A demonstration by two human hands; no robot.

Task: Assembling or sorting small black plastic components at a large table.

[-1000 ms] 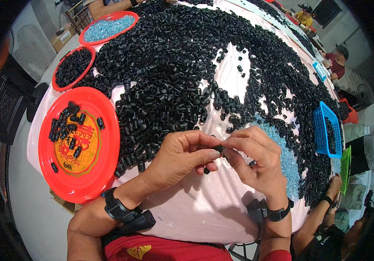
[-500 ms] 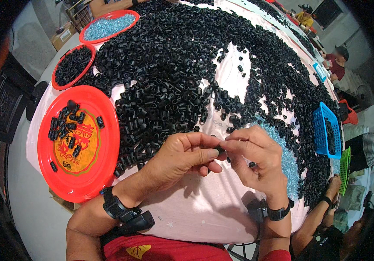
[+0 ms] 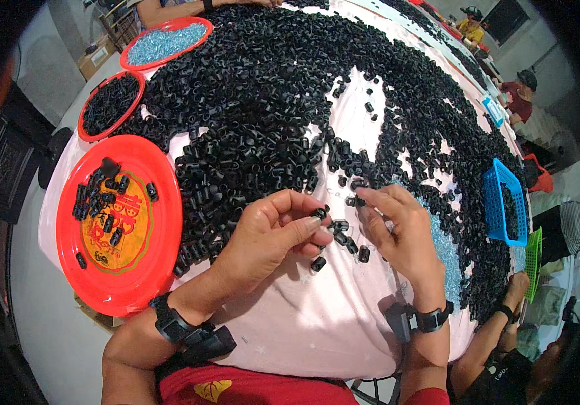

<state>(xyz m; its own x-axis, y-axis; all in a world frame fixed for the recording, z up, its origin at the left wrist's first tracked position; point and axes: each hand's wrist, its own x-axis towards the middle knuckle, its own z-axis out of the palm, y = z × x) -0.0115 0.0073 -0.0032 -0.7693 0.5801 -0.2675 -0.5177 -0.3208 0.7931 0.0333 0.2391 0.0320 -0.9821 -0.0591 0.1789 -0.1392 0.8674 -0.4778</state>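
Observation:
Near the middle, my left hand [image 3: 273,226] is closed, with a small black plastic sleeve [image 3: 319,213] pinched between thumb and fingers. To its right, my right hand [image 3: 401,233] has its thumb and forefinger around another small black sleeve [image 3: 355,201], at the near edge of the heap. Several loose black sleeves [image 3: 349,244] lie on the pink cloth [image 3: 303,331] between and below the hands. A large heap of the same black parts [image 3: 249,135] spreads beyond both hands. Each wrist wears a black strap device.
At left lie a red tray [image 3: 161,270] with several black parts, a red dish of dark pieces [image 3: 111,104] and a red dish of clear bluish pieces [image 3: 168,44]. More clear pieces [image 3: 442,243] and a blue basket [image 3: 506,202] are at right. Co-workers' hands [image 3: 518,287] work around the table.
My hands have parted: the right has moved slightly up, away from the left's fingertips. Loose black sleeves now show between them. The left still pinches a small part.

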